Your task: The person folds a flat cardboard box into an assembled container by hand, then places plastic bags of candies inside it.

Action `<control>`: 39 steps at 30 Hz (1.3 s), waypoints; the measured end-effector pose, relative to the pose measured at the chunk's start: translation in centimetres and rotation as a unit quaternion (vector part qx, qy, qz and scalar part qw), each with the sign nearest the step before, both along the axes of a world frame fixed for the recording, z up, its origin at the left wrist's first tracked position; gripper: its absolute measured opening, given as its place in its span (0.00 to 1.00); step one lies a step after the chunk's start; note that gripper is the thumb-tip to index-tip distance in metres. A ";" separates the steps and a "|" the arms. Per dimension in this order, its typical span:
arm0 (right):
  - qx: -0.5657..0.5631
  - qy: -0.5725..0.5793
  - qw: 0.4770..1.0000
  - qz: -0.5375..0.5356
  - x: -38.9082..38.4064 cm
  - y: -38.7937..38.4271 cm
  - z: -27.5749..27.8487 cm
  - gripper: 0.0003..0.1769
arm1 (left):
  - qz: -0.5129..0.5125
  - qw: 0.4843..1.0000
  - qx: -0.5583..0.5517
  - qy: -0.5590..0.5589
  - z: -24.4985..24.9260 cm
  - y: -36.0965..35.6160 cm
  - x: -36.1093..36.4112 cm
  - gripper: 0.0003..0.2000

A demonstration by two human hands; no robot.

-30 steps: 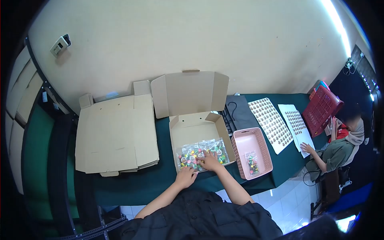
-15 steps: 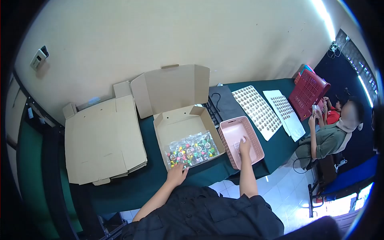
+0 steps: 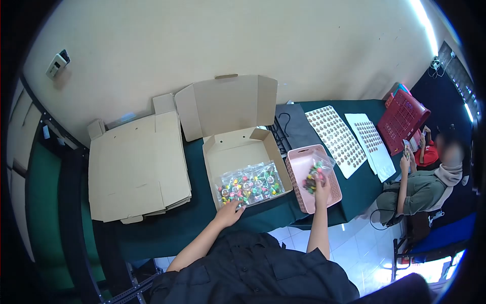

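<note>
Your right hand [image 3: 322, 187] pinches the clear plastic bag of colourful pieces [image 3: 314, 175]; raise it above the pink plastic basket [image 3: 298, 159]. Steady the open brown cardboard box [image 3: 233, 152] lightly with your left hand's [image 3: 229, 215] loosely spread fingers.

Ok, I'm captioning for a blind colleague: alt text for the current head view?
A right hand holds a clear bag of small colorful pieces over a pink basket; the left hand rests at the near edge of an open cardboard box containing similar bags. Flattened cardboard and printed sheets lie alongside.
</note>
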State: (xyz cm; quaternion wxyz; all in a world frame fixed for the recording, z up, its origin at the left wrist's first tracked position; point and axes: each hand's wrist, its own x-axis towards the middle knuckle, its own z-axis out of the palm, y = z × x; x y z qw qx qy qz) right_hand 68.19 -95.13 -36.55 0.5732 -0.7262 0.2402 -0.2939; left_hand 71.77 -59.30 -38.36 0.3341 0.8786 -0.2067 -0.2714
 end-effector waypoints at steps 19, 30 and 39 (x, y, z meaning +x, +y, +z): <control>0.386 0.117 0.826 0.395 1.5 20.1 5.8 0.19 | 0.299 0.738 -0.556 0.237 4.9 -0.9 -1.0 0.19; 0.266 0.100 0.869 0.405 0.7 20.3 6.9 0.13 | 0.250 0.849 -0.460 0.074 4.4 -0.8 -1.6 0.19; 0.261 0.100 0.874 0.397 0.8 20.6 8.3 0.13 | 0.166 0.839 -0.499 0.139 7.7 -0.7 -2.0 0.25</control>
